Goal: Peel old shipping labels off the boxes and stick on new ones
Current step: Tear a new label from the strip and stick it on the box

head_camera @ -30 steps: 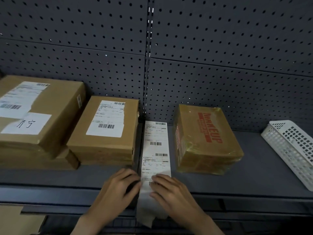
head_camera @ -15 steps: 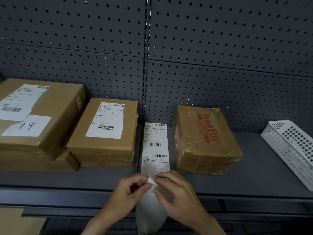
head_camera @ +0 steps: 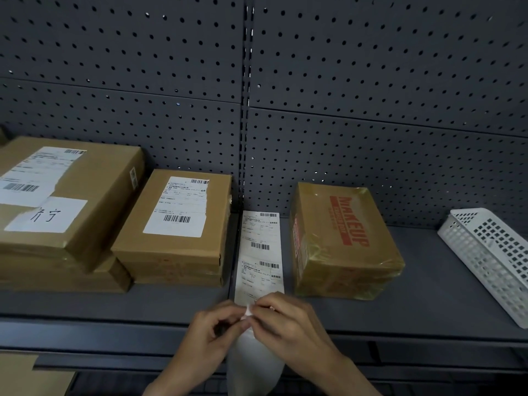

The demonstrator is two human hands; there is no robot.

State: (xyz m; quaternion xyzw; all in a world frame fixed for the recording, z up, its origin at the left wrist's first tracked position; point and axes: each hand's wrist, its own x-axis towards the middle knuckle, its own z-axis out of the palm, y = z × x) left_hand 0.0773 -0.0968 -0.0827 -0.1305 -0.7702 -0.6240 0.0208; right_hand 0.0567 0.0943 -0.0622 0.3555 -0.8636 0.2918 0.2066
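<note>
My two sets of fingertips (head_camera: 248, 312) meet at the near end of a long white strip of printed shipping labels (head_camera: 260, 252), pinching a small lifted corner of it between them. The left hand (head_camera: 211, 335) and right hand (head_camera: 288, 327) are both curled around that corner, at the front edge of a dark grey metal shelf (head_camera: 428, 295). The blank backing end of the strip droops below the shelf edge; the rest lies flat, running back between two boxes. Just right of it sits a brown cardboard box wrapped in clear tape with red lettering (head_camera: 343, 241), which shows no label on its top. Left of it is a smaller brown box with a white label (head_camera: 174, 224), beside a large flat brown box with two white labels (head_camera: 65, 198). A white perforated plastic basket (head_camera: 491, 258) rests far right. I judge I am separating a new label from its backing; next comes a slow, even peel.
</note>
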